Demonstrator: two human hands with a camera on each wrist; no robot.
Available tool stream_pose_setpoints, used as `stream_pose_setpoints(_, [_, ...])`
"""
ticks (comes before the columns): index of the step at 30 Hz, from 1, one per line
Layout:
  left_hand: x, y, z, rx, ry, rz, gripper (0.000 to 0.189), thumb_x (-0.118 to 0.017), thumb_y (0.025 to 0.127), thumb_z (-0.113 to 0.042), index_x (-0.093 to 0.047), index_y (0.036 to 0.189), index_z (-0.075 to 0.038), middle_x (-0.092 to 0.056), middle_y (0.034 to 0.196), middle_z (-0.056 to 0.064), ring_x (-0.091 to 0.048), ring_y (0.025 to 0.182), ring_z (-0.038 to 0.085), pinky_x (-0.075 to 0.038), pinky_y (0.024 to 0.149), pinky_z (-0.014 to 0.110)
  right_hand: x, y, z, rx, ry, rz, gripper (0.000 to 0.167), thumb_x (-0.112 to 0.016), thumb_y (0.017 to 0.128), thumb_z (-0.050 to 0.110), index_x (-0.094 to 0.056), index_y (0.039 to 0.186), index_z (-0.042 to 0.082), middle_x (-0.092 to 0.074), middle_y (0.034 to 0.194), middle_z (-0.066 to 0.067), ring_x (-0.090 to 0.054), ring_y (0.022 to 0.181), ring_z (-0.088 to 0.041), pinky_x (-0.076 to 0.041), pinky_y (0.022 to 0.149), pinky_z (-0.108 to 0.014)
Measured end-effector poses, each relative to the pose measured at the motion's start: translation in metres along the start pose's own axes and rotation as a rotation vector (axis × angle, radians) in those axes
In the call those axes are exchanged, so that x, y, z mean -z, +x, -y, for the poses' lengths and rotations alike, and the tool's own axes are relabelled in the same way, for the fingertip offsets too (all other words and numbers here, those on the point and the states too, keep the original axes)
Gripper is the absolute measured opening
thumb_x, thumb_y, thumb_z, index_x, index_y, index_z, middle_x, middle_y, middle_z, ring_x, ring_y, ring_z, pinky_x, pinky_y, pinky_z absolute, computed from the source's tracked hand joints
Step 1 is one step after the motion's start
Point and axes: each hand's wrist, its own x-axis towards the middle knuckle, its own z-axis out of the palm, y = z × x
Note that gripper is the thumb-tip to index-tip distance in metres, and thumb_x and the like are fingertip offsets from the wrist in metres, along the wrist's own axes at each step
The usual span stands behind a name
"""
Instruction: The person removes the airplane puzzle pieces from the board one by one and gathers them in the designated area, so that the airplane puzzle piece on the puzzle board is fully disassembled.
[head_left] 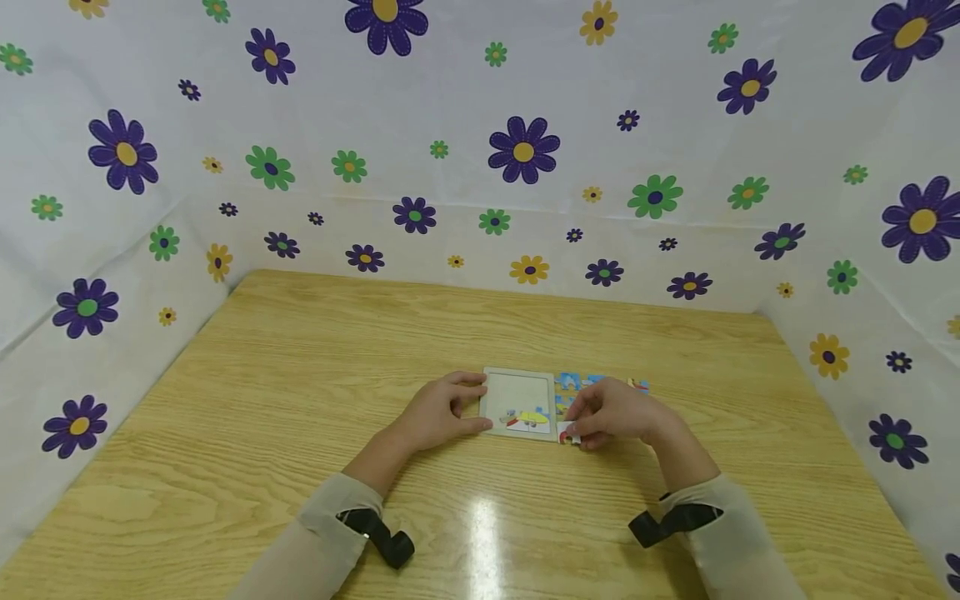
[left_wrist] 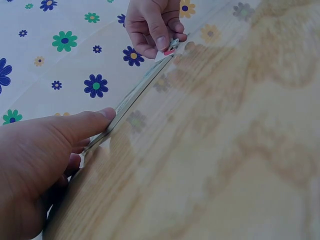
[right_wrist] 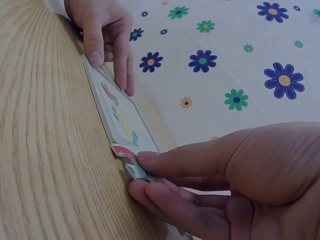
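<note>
A light wooden puzzle tray (head_left: pixel 525 373) lies flat on the table, with joined pieces showing a yellow shape (head_left: pixel 533 417) along the bottom of its recess. My left hand (head_left: pixel 438 411) rests at the tray's left side, thumb on the near corner and fingers touching the edge farther up, mostly straight. Just right of the tray, my right hand (head_left: pixel 618 410) pinches a white and red puzzle piece (head_left: pixel 566 432) between thumb and fingers. The right wrist view shows this piece (right_wrist: pixel 125 150) close to the tray's border. Fingers partly hide it.
Several loose puzzle pieces lie right of the tray, among them a blue one (head_left: pixel 569 381) and a red and yellow one (head_left: pixel 638 385); the right hand covers part of them. Wood-grain table (head_left: pixel 337 333) surrounds the tray. A flowered cloth (head_left: pixel 450 175) stands behind and at both sides.
</note>
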Motion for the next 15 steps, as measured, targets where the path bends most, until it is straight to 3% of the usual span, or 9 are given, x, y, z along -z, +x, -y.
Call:
stream_pose_setpoints(8, [0.000, 0.001, 0.000, 0.005, 0.002, -0.005, 0.058, -0.083, 0.084, -0.030, -0.064, 0.134, -0.007, -0.057, 0.143, -0.001, -0.047, 0.068, 0.007, -0.040, 0.062, 0.019, -0.007, 0.000, 0.008, -0.011, -0.123, -0.107, 0.011, -0.077, 0.086, 0.007, -0.073, 0.091, -0.002, -0.072, 0.077, -0.006, -0.067, 0.065, -0.013, -0.058, 0.063, -0.029])
stream_pose_setpoints(15, [0.000, 0.001, 0.000, 0.008, -0.004, 0.001, 0.058, -0.082, 0.084, -0.030, -0.064, 0.134, -0.007, -0.057, 0.143, -0.002, -0.046, 0.067, 0.007, -0.039, 0.062, 0.019, -0.012, -0.002, 0.012, -0.007, -0.135, -0.136, 0.011, -0.078, 0.084, 0.003, -0.073, 0.090, -0.004, -0.073, 0.078, -0.008, -0.067, 0.064, -0.012, -0.059, 0.064, -0.031])
